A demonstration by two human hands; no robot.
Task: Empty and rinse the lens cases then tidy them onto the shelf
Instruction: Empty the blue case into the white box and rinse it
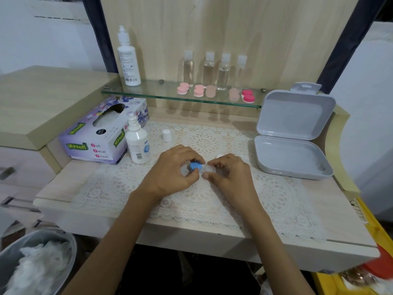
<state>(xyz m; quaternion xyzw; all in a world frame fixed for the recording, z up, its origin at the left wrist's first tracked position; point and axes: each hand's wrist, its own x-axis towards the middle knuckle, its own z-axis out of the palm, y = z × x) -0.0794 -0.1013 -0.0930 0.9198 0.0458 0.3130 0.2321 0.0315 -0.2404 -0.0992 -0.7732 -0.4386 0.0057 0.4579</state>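
Head view looks down on both hands meeting over a white lace mat (pixel 276 199) spread on the pale wooden bench (pixel 331 209). Between them is a small lens case (pixel 201 168), held just above the mat. The left hand (pixel 170 169) has its fingers (pixel 191 155) curled over the end that carries a blue cap (pixel 195 166), with the thumb pressed in from below. The right hand (pixel 229 173) pinches the clear, uncapped end with the tips of its thumb and forefinger, and its other fingers are tucked in. The two sets of fingertips nearly touch across the case. A small white cap (pixel 220 155) peeks out just behind the right knuckles. To the left stand an uncapped white solution bottle (pixel 137 143), its loose white lid (pixel 166 135) and a purple tissue box (pixel 100 135). To the right a grey hinged box (pixel 293 141) lies open. Above the bench, on the glass shelf (pixel 153 93), a row of pink lens cases (pixel 199 90) sits in front of four clear bottles (pixel 209 70), with a tall white bottle (pixel 128 60) at the shelf's left end. A bin (pixel 36 262) holding crumpled tissue sits low at the left.
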